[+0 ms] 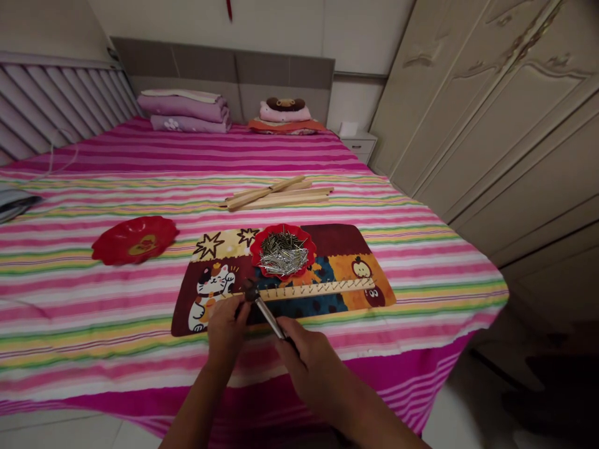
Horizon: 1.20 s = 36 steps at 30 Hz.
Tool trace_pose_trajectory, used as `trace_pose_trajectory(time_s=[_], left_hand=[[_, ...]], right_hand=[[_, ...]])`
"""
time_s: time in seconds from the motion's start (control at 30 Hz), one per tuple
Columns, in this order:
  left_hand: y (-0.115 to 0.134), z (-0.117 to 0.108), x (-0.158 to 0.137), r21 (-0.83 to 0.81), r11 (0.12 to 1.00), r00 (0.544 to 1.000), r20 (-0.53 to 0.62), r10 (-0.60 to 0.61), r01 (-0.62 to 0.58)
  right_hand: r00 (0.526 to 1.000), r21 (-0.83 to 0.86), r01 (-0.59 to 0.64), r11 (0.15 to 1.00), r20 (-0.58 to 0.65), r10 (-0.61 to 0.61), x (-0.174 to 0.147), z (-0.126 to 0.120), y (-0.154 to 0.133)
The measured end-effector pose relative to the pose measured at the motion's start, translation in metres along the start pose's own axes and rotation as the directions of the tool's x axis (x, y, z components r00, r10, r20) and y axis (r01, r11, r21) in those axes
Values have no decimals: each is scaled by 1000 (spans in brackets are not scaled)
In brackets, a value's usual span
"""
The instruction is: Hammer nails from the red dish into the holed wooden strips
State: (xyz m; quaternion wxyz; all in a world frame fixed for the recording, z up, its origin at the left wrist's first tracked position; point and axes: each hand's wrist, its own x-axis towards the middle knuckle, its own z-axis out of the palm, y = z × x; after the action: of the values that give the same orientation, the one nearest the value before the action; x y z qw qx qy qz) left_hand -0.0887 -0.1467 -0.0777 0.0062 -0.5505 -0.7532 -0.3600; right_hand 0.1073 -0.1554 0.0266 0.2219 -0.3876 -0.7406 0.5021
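Since the bed (116, 312) carries everything, the mat (334, 234) lies flat on it, wood strip (334, 288) across the mat. Strip should be light, stiff; I'd hold it by the bare long edges. Hammer (267, 313) is at the strip's left end, probably head-heavy; my right hand (306, 355) is wrapped round its handle. Left hand (227, 330) is at that end too; can't tell whether its grip pinches anything. Bowl (309, 245) just beyond the strip. Nails (283, 257): a row sticking up from the strip, rest piled in the bowl; likely slick, pinch mid-shank.

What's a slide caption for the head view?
Right hand grips a hammer at a nail-studded wooden strip, left hand alongside.
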Motion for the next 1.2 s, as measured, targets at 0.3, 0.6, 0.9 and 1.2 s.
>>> trace_pose_trajectory(time_s=[0.3,0.6,0.9,1.2], left_hand=[[11,-18,7,-33,998,998,34,-55,57],[63,-1,86,267,937,940,314,137,-226],[68,22,116,340,869,847,510,151,-360],[48,6,110,-306,928,929,358,-95,213]], right_hand=[[969,130,-171,977,-159,191,-56,-19,29],[909,211,-222,952,-308,280,-81,-33,57],[906,234,-246,941,-291,309,-80,-30,55],[896,225,-177,958,-365,251,-77,-27,56]])
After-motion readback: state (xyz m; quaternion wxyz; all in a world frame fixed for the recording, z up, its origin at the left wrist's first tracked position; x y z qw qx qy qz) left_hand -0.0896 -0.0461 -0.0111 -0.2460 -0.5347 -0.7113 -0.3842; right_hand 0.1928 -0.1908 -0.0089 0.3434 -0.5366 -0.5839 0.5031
